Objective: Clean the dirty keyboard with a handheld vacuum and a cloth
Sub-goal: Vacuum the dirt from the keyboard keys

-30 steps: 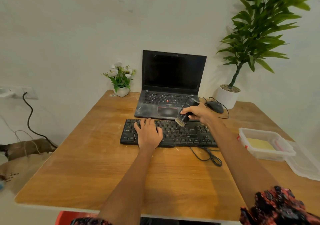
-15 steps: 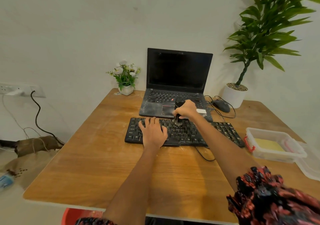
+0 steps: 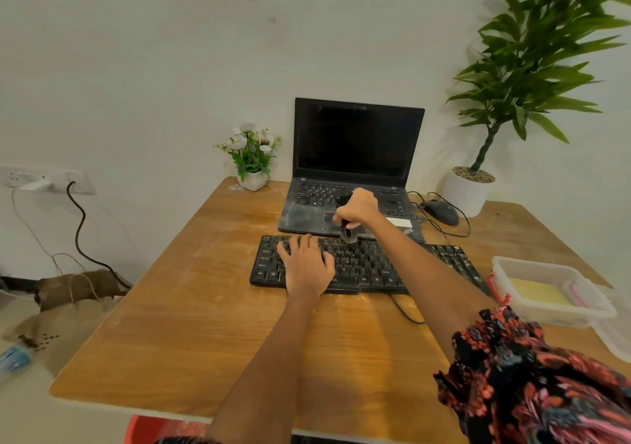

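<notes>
A black dusty keyboard (image 3: 370, 266) lies across the middle of the wooden table (image 3: 191, 314). My left hand (image 3: 305, 264) rests flat on its left half with the fingers spread. My right hand (image 3: 358, 209) grips a small black handheld vacuum (image 3: 347, 230) held upright, its brush tip touching the keyboard's top key rows near the centre. Most of the vacuum's body is hidden by my fingers. A yellow cloth (image 3: 536, 291) lies inside a clear plastic box (image 3: 577, 302) at the right.
An open dusty laptop (image 3: 355, 157) stands just behind the keyboard. A black mouse (image 3: 440, 212) with its cable, a white pot with a tall plant (image 3: 467, 191) and a small flower pot (image 3: 253, 170) sit along the back. The keyboard cable (image 3: 404, 312) loops forward.
My right hand has swept the vacuum leftward along the keyboard's top rows and turned it upright. The left hand has stayed on the keys. The camera has shifted, moving the scene right.
</notes>
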